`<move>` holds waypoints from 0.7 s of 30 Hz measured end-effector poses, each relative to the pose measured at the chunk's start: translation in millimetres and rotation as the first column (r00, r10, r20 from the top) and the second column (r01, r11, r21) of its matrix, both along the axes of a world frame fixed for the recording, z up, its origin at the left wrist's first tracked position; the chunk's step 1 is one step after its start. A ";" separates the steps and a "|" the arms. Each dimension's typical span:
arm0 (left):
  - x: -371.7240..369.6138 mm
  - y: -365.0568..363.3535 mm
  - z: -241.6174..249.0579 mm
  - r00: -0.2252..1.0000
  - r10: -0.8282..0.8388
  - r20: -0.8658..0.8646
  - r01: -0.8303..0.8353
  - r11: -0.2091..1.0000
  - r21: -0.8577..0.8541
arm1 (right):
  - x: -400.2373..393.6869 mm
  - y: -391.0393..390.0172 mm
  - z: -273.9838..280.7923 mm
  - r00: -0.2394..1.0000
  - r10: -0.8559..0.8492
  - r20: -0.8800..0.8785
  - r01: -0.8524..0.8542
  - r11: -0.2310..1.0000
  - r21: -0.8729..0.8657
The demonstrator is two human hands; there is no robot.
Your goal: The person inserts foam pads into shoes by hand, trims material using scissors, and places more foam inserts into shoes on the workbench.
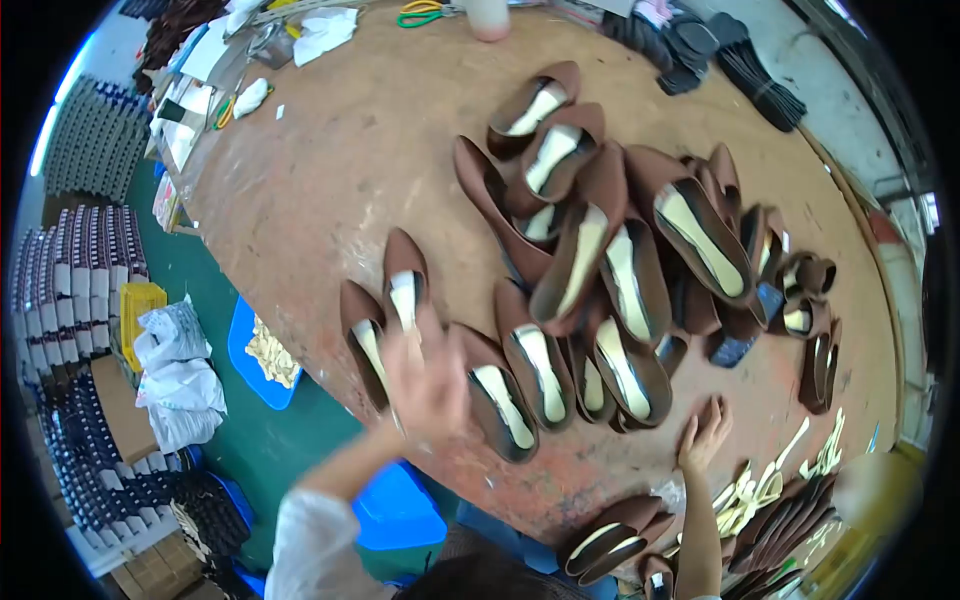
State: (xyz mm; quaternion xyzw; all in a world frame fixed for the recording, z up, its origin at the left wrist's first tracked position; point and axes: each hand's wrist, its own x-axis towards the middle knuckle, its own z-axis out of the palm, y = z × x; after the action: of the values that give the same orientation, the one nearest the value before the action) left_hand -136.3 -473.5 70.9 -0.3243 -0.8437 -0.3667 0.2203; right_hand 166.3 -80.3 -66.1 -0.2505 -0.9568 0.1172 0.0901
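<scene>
My left hand [428, 385] is smeared by motion over a pair of brown pointed flat shoes, partly covering the brown shoe [406, 262] behind it. Whether its fingers hold anything cannot be made out. To its left lies the other brown shoe [362, 325], with a pale insole strip inside. Just right of that hand is another brown shoe [497, 402]. My right hand [705, 435] rests on the tabletop with its fingers stretched out and nothing in them. Between and beyond my hands spreads a heap of brown shoes [585, 215], several showing pale strips inside.
On the brown table [330, 150] lie scissors [420, 14] at the back and dark straps [757, 85] at the far right. More shoes [615, 540] and pale strips [760, 495] lie at the near right. Blue bins [398, 505] and stacked shoe parts [85, 260] stand left.
</scene>
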 end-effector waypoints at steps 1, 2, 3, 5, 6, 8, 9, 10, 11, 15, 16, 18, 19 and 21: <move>-62.2 5.8 14.4 0.990 0.142 -0.015 -0.143 0.989 -0.023 | 1.9 -0.7 -2.2 1.000 -0.011 0.009 0.011 1.000 -0.004; -130.5 7.7 19.7 0.991 0.114 0.065 -0.107 0.988 -0.109 | 2.5 -0.7 -2.1 1.000 0.011 -0.001 -0.011 1.000 0.006; -191.0 11.2 10.6 0.984 0.101 0.147 -0.078 0.986 -0.150 | 1.6 -0.6 -3.3 1.000 0.004 0.022 -0.004 1.000 0.024; -296.7 15.8 -24.8 0.968 0.147 0.205 -0.038 0.889 -0.457 | 6.5 0.4 -5.4 0.998 -0.005 0.070 0.004 1.000 0.025; -336.5 23.3 -33.4 0.942 0.215 0.257 -0.007 0.779 -0.627 | 7.5 -0.4 -6.7 0.996 -0.013 0.087 0.011 1.000 0.026; -391.4 45.0 -33.7 0.923 0.293 0.248 0.003 0.641 -0.768 | 8.6 0.7 -5.8 0.993 -0.022 0.120 0.018 0.999 0.035; -420.5 51.5 -43.0 0.934 0.299 0.197 -0.016 0.583 -0.812 | 11.8 1.0 -5.7 0.989 -0.027 0.144 0.021 0.999 0.041; -451.5 55.3 -58.1 0.942 0.304 0.142 -0.041 0.523 -0.851 | 14.4 2.5 -8.4 0.986 -0.030 0.165 0.022 0.999 0.049; -484.2 60.2 -69.8 0.947 0.308 0.086 -0.070 0.463 -0.883 | 15.6 2.6 -8.9 0.985 -0.037 0.167 0.032 0.999 0.033; -603.2 77.3 -117.7 0.850 0.469 0.240 -0.099 0.590 -0.801 | 22.4 3.9 -9.0 0.975 -0.015 0.222 0.003 0.999 0.052; -623.1 77.6 -131.5 0.861 0.458 0.221 -0.134 0.623 -0.770 | 24.2 2.0 -9.7 0.972 -0.047 0.232 0.037 0.998 0.048; -649.5 89.6 -158.6 0.865 0.456 0.209 -0.166 0.654 -0.738 | 28.5 -2.4 -9.1 0.961 -0.101 0.259 0.095 0.995 0.035; -657.0 95.1 -157.5 0.858 0.467 0.214 -0.169 0.649 -0.741 | 29.5 -1.4 -8.0 0.958 -0.087 0.273 0.078 0.996 0.041; -656.6 88.5 -136.9 0.854 0.512 0.095 -0.235 0.542 -0.807 | 19.1 -0.1 -22.0 0.982 -0.092 0.162 0.106 0.992 -0.075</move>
State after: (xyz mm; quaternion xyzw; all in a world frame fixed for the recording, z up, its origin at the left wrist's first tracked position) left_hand -792.9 -385.0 -66.0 -0.1316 -0.9905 0.0388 -0.0057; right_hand 185.4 -80.4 -88.1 -0.3099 -0.9415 0.1320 0.0090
